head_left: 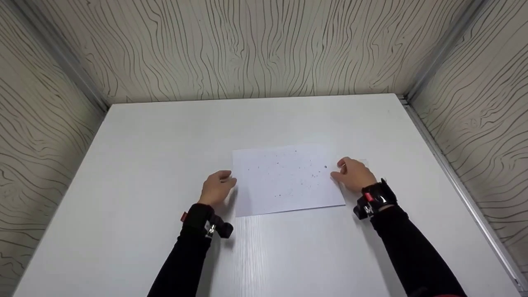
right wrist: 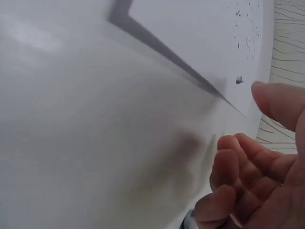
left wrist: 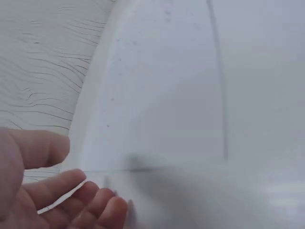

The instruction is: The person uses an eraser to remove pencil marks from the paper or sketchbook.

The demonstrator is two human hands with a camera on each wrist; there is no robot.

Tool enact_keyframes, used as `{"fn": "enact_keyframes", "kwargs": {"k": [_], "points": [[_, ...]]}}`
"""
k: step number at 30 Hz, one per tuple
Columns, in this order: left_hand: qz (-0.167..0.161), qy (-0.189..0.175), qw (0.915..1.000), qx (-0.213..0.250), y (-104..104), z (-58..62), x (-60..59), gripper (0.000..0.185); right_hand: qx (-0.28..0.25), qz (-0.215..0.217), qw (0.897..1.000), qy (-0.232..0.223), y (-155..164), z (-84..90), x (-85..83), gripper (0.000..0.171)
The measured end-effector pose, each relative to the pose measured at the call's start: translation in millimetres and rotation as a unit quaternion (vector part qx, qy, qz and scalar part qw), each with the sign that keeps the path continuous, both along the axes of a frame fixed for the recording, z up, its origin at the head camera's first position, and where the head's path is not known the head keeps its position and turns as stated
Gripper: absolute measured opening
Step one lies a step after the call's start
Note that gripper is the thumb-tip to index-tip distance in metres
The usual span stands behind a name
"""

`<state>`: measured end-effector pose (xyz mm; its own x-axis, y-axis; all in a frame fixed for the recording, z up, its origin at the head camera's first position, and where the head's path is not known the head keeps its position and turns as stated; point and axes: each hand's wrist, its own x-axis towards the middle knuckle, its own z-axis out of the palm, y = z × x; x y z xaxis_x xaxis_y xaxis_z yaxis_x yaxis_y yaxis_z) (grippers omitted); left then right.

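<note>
A white sheet of paper point(head_left: 284, 179) lies on the white table, scattered with small dark specks point(head_left: 313, 176). Beside its left edge is my left hand point(head_left: 216, 187), thumb and forefinger apart with nothing between them. The left wrist view shows that hand's fingers point(left wrist: 62, 183) loosely bent near the paper's edge. My right hand point(head_left: 354, 174) is at the opposite edge, its thumb close to the sheet. In the right wrist view a gap separates the thumb from the relaxed fingers point(right wrist: 224, 164), and the paper's near corner point(right wrist: 143, 14) casts a shadow, seemingly a little raised.
The white table point(head_left: 165, 140) meets a wood-line patterned wall point(head_left: 255, 49) at the back, with similar panels at both sides. A faint pale, clear-looking edge point(head_left: 363, 161) shows just behind the right hand; what it is cannot be made out. A metal rail point(head_left: 466, 194) runs along the right side.
</note>
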<state>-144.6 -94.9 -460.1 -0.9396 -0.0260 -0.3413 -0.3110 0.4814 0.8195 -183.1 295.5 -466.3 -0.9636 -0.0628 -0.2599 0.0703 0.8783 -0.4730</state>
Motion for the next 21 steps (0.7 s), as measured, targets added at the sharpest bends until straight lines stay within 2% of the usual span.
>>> {"fn": "enact_keyframes", "kwargs": {"k": [4,11,16,21], "points": [[0.022,-0.052,0.9954,0.078,5,4.4,-6.9,0.053,0.020,0.008,1.000,0.010,-7,-4.0,4.0,0.058],[0.064,-0.106,0.9806,0.152,13,7.2,-12.7,0.058,0.043,0.020,0.999,0.025,-19,-10.7,7.8,0.072],[0.096,-0.119,0.9711,0.183,14,4.7,-15.7,0.063,0.040,0.019,0.998,0.039,-21,-11.9,10.7,0.072],[0.101,-0.123,0.9698,0.185,13,1.6,-16.8,0.064,0.033,0.020,0.998,0.044,-19,-13.5,11.2,0.071]]}}
